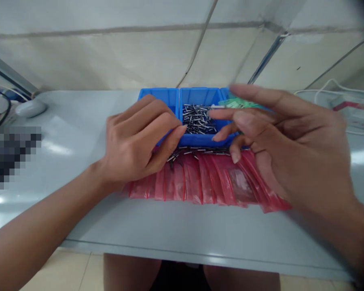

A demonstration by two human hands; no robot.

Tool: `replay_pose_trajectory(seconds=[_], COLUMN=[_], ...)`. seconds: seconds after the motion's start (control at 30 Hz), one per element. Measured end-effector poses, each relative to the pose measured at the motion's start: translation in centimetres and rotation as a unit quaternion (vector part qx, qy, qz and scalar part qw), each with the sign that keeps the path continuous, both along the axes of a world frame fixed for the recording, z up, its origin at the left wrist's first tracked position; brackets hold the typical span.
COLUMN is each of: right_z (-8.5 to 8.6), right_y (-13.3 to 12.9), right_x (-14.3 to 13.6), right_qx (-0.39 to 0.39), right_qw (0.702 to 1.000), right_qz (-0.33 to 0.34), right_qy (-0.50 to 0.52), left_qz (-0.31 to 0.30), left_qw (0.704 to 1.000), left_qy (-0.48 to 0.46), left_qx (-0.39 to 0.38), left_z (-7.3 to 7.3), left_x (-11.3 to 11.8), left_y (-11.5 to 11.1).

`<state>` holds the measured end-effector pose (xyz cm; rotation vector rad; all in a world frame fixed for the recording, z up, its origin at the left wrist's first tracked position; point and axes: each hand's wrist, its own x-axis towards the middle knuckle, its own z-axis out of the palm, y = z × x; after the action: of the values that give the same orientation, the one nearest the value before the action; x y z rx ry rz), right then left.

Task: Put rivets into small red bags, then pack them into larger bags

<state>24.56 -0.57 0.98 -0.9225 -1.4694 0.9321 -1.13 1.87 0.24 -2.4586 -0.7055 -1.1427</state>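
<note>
My left hand (139,141) is closed over the front of the left blue bin (159,93), thumb and fingertips together; what they hold, if anything, is hidden. My right hand (288,137) hovers by the right bin, index finger stretched out. A thin pale metal pin with a small collar, like a pop rivet (219,106), shows at its fingers. The middle blue bin (200,93) contains many dark and silver pins (198,119). Beneath both hands lies a row of overlapping pink zip bags (188,182), with more pins along their upper edge.
Green pieces (245,103) lie in the right bin, partly behind my right hand. A white mouse (30,108) is at the left of the grey table (185,230). A clear box (356,115) and white cable (318,89) are at the right. A wall panel stands behind.
</note>
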Motion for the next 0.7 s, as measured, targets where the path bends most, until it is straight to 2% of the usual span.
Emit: replay_pose_trajectory(seconds=[0.07, 0.1, 0.13, 0.17, 0.23, 0.27, 0.3, 0.33, 0.4, 0.47, 0.53, 0.7], right_z=[-0.1, -0.1, -0.1, -0.1, -0.1, -0.1, -0.1, -0.2, -0.1, 0.1, 0.4, -0.2], right_y=[0.1, 0.1, 0.1, 0.1, 0.2, 0.4, 0.5, 0.6, 0.7, 0.6, 0.4, -0.5], right_x=[0.4, 0.7, 0.9, 1.1, 1.4, 1.5, 1.6, 1.6, 1.7, 1.7, 1.8, 1.6], right_qx=[0.042, 0.092, 0.166, 0.255, 0.416, 0.464, 0.488, 0.492, 0.473, 0.470, 0.477, 0.438], right_qw=[0.998, 0.990, 0.968, 0.925, 0.796, 0.736, 0.696, 0.677, 0.673, 0.680, 0.676, 0.634], right_qz=[-0.008, -0.015, -0.022, -0.025, -0.013, 0.005, 0.026, 0.054, 0.103, 0.114, 0.093, 0.041], right_qy=[-0.043, -0.105, -0.189, -0.281, -0.439, -0.493, -0.525, -0.545, -0.559, -0.550, -0.554, -0.636], left_qz=[0.028, 0.034, 0.036, 0.038, 0.038, 0.035, 0.031, 0.027, 0.019, 0.017, 0.018, 0.014], left_qw=[0.999, 0.997, 0.996, 0.994, 0.992, 0.991, 0.991, 0.991, 0.991, 0.992, 0.992, 0.993], left_qy=[0.039, 0.060, 0.079, 0.094, 0.112, 0.116, 0.120, 0.122, 0.122, 0.119, 0.116, 0.106], left_qx=[-0.016, -0.026, -0.034, -0.041, -0.050, -0.052, -0.054, -0.054, -0.050, -0.045, -0.044, -0.040], left_z=[0.0, -0.1, -0.2, -0.3, -0.6, -0.7, -0.9, -1.0, -1.1, -1.1, -1.1, -1.2], left_x=[-0.2, -0.3, -0.4, -0.5, -0.7, -0.7, -0.7, -0.8, -0.7, -0.6, -0.6, -0.5], left_y=[0.1, 0.1, 0.2, 0.3, 0.4, 0.4, 0.4, 0.4, 0.4, 0.3, 0.2, 0.2])
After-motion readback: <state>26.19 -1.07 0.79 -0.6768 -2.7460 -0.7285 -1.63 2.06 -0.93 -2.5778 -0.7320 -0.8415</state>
